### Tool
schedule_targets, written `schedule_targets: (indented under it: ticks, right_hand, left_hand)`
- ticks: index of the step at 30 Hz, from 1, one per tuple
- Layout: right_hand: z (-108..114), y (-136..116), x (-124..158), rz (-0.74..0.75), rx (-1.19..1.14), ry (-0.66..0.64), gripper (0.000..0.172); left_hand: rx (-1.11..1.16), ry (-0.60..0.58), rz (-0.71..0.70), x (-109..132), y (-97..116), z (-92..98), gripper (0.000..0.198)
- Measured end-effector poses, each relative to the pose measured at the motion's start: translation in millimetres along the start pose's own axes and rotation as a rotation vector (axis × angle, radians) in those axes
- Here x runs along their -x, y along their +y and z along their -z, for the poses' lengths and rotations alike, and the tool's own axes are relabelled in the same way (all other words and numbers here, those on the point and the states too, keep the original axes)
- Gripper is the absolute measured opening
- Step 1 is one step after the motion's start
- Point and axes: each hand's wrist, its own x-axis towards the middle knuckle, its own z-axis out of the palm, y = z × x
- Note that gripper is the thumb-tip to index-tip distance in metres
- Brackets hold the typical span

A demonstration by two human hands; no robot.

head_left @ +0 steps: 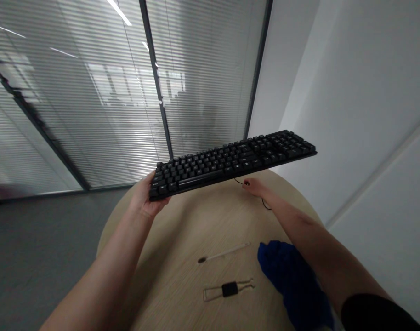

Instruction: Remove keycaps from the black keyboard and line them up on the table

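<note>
A black computer keyboard (pixel 227 165) is lifted above the round table, tilted with its right end higher. My left hand (pixel 150 197) grips its left end, the fingers tucked underneath and partly hidden. Below the keyboard's right half, my right hand (pixel 254 187) is closed around a thin black cable (pixel 266 204). One stretch of that cable runs up toward the keyboard's underside, and another loops down beside the wrist.
On the wooden table (pixel 175 257) lie a thin brush-like stick with a dark tip (pixel 224 253), a black binder clip (pixel 229 289) and a crumpled blue cloth (pixel 296 280) near my right forearm. Behind stand a glass partition with blinds (pixel 210 69) and a white wall (pixel 361 101).
</note>
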Motion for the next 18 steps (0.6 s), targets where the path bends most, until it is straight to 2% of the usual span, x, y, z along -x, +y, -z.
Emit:
schedule_targets:
  ticks: [5, 7, 8, 10, 12, 15, 18]
  right_hand:
    - [12.2, -6.2, 52.2, 0.253, -0.103, 0.043, 0.034]
    - [12.7, -6.3, 74.9, 0.401, -0.303, 0.118, 0.035]
    - [12.3, -6.4, 84.8, 0.428, -0.421, 0.161, 0.035]
    - [11.1, -7.1, 100.7, 0.381, -0.63, 0.226, 0.035]
    - [10.4, -9.3, 111.1, 0.294, -0.745, 0.262, 0.033]
    - [9.1, -16.3, 121.1, 0.336, -0.717, 0.272, 0.028]
    - [3.5, -27.8, 129.7, 0.553, -0.515, 0.208, 0.032]
  left_hand:
    - [0.004, 0.018, -0.013, -14.4, -1.2, 8.5, 0.023]
    - [0.001, 0.036, -0.012, -20.1, -3.3, 13.7, 0.022]
    - [-0.004, 0.039, -0.01, -22.2, -4.9, 16.5, 0.022]
    - [-0.02, 0.037, -0.008, -25.2, -9.3, 22.2, 0.022]
    - [-0.044, 0.045, -0.007, -27.0, -14.4, 28.2, 0.024]
    - [-0.081, 0.087, 0.013, -30.2, -20.7, 37.1, 0.027]
    - [-0.099, 0.121, 0.059, -36.3, -23.5, 46.7, 0.027]
